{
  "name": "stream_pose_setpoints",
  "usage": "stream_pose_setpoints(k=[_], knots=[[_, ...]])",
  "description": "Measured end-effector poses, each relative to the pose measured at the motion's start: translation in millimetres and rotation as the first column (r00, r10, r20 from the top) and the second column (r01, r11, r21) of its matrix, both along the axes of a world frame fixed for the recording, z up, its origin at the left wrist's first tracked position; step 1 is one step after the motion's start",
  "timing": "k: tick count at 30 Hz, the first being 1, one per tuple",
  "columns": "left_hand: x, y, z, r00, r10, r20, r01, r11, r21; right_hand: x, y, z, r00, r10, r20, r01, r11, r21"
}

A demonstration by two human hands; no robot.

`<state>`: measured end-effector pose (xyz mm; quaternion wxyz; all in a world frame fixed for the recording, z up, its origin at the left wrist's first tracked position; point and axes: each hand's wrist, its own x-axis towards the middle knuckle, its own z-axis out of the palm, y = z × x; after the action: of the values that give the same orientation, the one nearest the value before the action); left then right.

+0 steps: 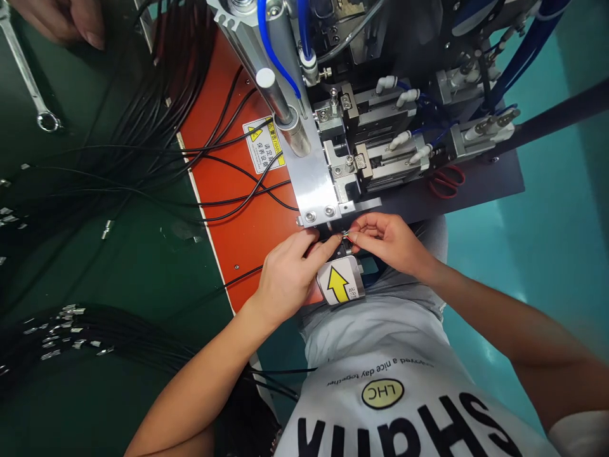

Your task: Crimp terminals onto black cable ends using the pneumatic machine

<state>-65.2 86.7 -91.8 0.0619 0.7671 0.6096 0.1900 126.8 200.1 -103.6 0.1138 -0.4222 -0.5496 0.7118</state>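
My left hand point(290, 273) lies over the orange base plate of the machine point(216, 238), its thumb and forefinger closed at a small metal cable end point(345, 235). A black cable point(247, 276) runs from the left into this hand. My right hand point(392, 244) meets it from the right, its thumb and forefinger pinched on thin coloured wires point(351, 237), one of them red. Both sets of fingertips are just below the machine's metal head point(316, 190). A plate with a yellow arrow point(338, 283) sits beneath my left fingers.
Bundles of black cables point(157, 108) with metal ends spread over the dark green table point(157, 266). A wrench point(26, 73) and another person's hand point(71, 22) are at the upper left. Red-handled scissors point(446, 182) lie beneath the pneumatic cylinders point(394, 168) on the right.
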Motion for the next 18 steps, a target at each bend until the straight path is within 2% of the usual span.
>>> stream_pose_setpoints(k=[9, 13, 18], knots=[[-0.2, -0.6, -1.7, 1.0, -0.005, -0.001, 0.005, 1.0, 0.015, -0.5, 9.9, 5.0, 0.997, 0.07, 0.025, -0.067, 0.995, -0.075], [-0.9, -0.8, -2.2, 1.0, -0.01, -0.007, 0.01, 1.0, 0.024, -0.7, 13.8, 6.2, 0.993, 0.11, 0.05, -0.106, 0.992, -0.065], [0.2, 1.0, -0.6, 0.999, -0.01, -0.042, 0.011, 0.999, 0.032, -1.0, 12.7, 5.6, 0.993, 0.087, 0.078, -0.085, 0.996, -0.033]])
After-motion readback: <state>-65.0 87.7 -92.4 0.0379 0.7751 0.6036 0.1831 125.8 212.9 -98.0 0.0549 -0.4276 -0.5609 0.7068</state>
